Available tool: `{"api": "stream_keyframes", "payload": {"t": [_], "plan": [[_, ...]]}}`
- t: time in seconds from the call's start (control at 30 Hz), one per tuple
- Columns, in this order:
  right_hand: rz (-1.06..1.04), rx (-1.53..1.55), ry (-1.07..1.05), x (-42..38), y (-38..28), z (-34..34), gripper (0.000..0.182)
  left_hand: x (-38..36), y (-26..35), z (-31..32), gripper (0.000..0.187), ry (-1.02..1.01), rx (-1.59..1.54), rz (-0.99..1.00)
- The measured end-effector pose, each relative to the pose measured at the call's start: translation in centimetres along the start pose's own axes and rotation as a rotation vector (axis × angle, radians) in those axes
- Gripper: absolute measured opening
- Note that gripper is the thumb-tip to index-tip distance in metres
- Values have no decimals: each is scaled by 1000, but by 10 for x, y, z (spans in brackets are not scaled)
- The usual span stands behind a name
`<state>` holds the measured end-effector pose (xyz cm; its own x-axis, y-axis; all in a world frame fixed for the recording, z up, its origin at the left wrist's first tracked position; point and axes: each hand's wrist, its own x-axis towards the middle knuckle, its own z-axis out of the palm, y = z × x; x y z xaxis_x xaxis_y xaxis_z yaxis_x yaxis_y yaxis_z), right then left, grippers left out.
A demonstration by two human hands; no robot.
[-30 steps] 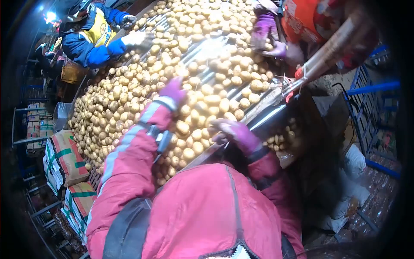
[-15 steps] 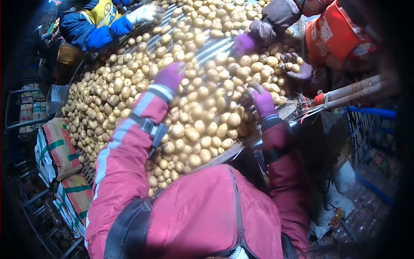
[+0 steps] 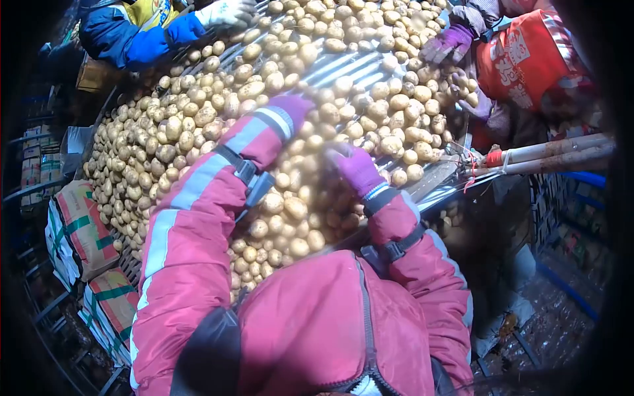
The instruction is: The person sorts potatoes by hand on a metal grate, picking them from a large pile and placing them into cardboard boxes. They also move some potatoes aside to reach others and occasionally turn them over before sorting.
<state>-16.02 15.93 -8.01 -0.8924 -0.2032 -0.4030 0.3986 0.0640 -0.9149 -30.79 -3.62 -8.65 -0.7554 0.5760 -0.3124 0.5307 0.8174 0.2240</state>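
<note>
Many pale yellow potatoes [image 3: 181, 129] lie spread over a surface of metal bars [image 3: 347, 71]. My left hand [image 3: 292, 111], in a purple glove, is low over the middle of the potatoes; its fingers are blurred and mostly hidden behind the back of the hand. My right hand [image 3: 356, 169], also in a purple glove, is close by at the lower right, its fingers reaching left over the potatoes. Its fingers look loosely extended, with pale, blurred tips, and I see nothing held in them. A hazy patch covers the potatoes between both hands.
At the upper left is a co-worker's white-gloved hand [image 3: 226, 13]. Another co-worker's purple-gloved hand [image 3: 449, 44] is at the upper right, their other hand [image 3: 472, 99] holding potatoes. Pipes [image 3: 555, 153] jut out at right. Packed cartons [image 3: 86, 228] stand at left.
My left hand has moved right across the potatoes. My right hand has moved left and slightly down, closer to it. Bare bars show more widely; the right co-worker's upper hand has shifted right.
</note>
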Motion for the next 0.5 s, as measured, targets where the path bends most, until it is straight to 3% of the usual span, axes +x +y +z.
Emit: {"api": "stream_keyframes", "payload": {"t": [0.07, 0.1, 0.2, 0.37, 0.47, 0.5], "plan": [[-90, -141, 3, 17, -12, 3, 31, -2, 6, 2, 36, -14, 63, -16], [-123, -128, 42, 34, -6, 5, 34, -4, 7, -2, 32, -37, 49, -14], [-391, -510, 5, 61, 14, 13, 34, -18, 9, 1, 22, -39, -143, -72], [-32, -458, 3, 91, 8, -42, 27, -18, -21, 41, 25, 125, -234, 33], [-272, -872, 219, 69, -27, -50, 26, -17, -3, 38, 26, 186, -172, 91], [-332, -897, 263, 63, -41, -42, 27, -11, 3, 33, 25, 119, -145, 26]]}}
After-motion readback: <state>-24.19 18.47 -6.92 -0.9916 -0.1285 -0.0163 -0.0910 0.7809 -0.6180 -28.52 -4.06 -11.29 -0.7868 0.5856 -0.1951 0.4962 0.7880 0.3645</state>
